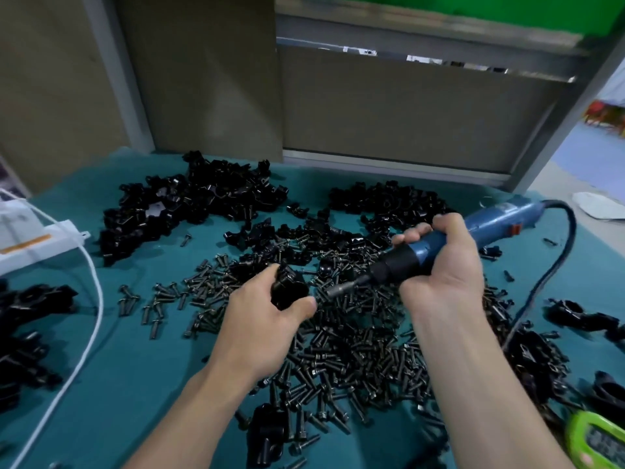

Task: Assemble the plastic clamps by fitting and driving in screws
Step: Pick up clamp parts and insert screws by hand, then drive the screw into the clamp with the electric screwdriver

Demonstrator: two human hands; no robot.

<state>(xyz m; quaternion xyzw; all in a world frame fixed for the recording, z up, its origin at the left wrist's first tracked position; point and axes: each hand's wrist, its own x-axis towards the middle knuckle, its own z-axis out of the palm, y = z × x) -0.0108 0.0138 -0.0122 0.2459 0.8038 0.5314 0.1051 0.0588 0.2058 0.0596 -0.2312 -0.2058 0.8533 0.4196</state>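
Down at the near edge of the desk (128,384), which has a teal cloth over it, there's a lone black clamp piece (267,426) and, off in the right corner, some bright green gadget (595,441) that's too cut off to identify. Just past that is a massive heap of dark screws (355,360), spread out right under both forearms.

Above the heap, the left hand (260,326) has its fingers and thumb curled around a black plastic clamp (289,289) and holds it up off the desk. The right hand (443,265) is wrapped tight around the front of a blue electric screwdriver (500,218), gripping it where the black collar starts. The metal bit (338,289) sticks out to the left and points at the clamp, with the tip just beside it. Can't tell if it's actually touching. The driver's black cord (554,265) loops off its back end and runs down the right side of the desk.

More clamp parts sit at the left edge (30,319) and the right edge (541,357). A white cable (91,286) snakes down from a white power strip (33,245) on the left. Further back are two big piles of black clamp halves, one on the left (189,204) and one on the right (389,198). Behind everything stands a grey-brown panel (406,113) in a metal frame.
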